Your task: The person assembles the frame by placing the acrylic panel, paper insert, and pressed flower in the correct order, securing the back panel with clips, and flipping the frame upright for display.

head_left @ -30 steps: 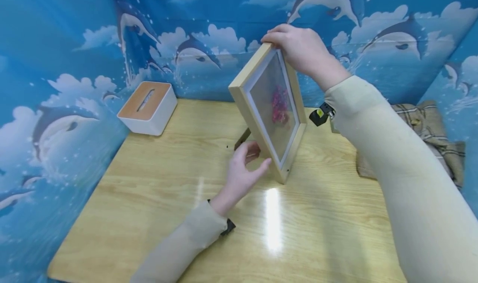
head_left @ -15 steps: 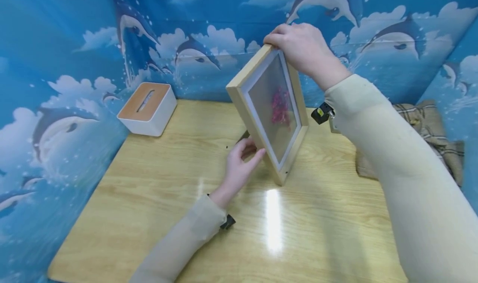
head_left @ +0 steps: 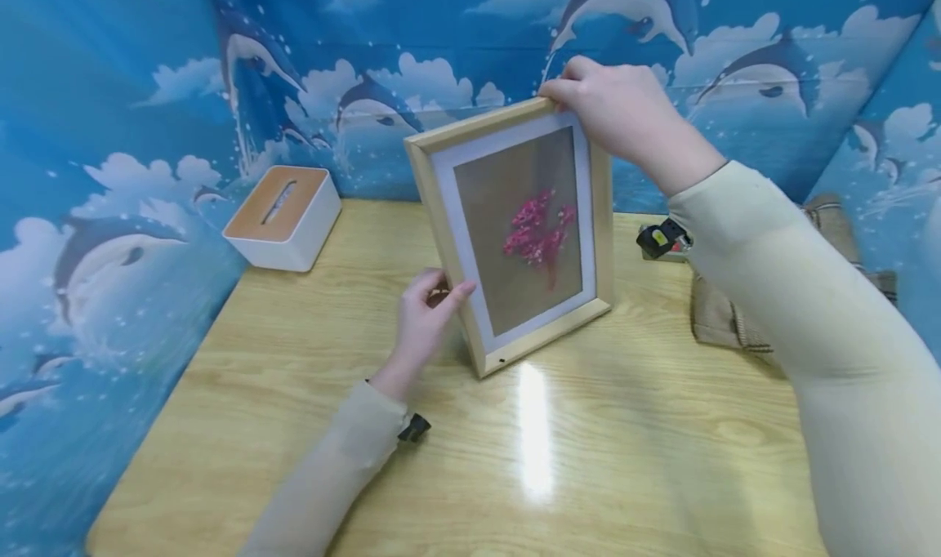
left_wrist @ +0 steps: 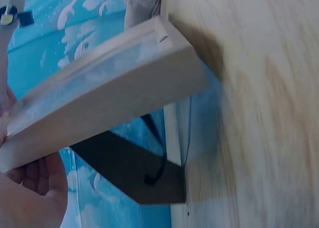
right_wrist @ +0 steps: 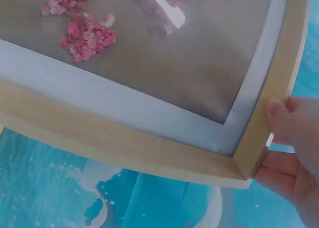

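A light wooden picture frame (head_left: 540, 328) with a white mat and pink dried flowers (head_left: 540, 234) stands on the table (head_left: 331, 426), leaning back a little. My right hand (head_left: 625, 116) grips its top edge near the right corner; thumb and fingers span the wood in the right wrist view. On the left side, my left hand (head_left: 419, 320) holds the frame, thumb in front and fingers behind. Below the frame in the left wrist view, a dark support leg (left_wrist: 132, 168) is folded out from the back, with a black strap (left_wrist: 157, 163) joining it.
A white tissue box (head_left: 287, 222) with a wood-coloured lid sits at the table's back left. Folded plaid cloth (head_left: 724, 312) lies at the right, partly behind the right sleeve (head_left: 809, 320). A dolphin-print curtain (head_left: 412, 75) hangs behind the table. A small item near the right wrist is mostly hidden.
The frame has turned so that its picture faces the camera more. My left hand moved left with its side and now grips it; my right hand shifted slightly right, still holding the top.
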Demonstrator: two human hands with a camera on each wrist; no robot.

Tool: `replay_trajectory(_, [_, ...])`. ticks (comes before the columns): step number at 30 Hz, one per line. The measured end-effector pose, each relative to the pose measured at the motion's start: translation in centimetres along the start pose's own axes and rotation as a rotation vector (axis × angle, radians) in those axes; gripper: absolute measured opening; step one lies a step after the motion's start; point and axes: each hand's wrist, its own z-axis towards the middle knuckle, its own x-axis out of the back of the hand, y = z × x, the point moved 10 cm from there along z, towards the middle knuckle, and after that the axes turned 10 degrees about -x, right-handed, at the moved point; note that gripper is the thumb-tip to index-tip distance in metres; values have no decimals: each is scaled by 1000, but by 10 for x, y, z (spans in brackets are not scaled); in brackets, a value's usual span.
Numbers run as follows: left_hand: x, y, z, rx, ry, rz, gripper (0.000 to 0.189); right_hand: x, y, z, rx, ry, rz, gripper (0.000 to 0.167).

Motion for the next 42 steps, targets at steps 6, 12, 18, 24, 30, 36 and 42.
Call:
replay_trajectory(6, [14,-8,9,-17,12,45,24,8,-3,-6,-8,27,-38,35])
replay_trajectory(12, [27,-39,19,-3,30,49,28,11,-3,-11,-17,39,-18,32])
replay_trajectory(18, [33,-47,30,34,30,57,33,16,1,-18,-16,60,44,33])
replay_trajectory(24, [42,-56,40,94,39,81,34,19,4,-22,-22,65,118,35])
replay_trajectory(30, [45,-61,45,120,23,76,39,18,8,-24,-27,39,206,37])
replay_trajectory(36, [43,-64,45,141,3,85,44,16,11,-25,-33,30,230,38])
replay_trajectory(42, [44,-69,45,161,-20,122,45,14,14,-25,-46,23,231,39])
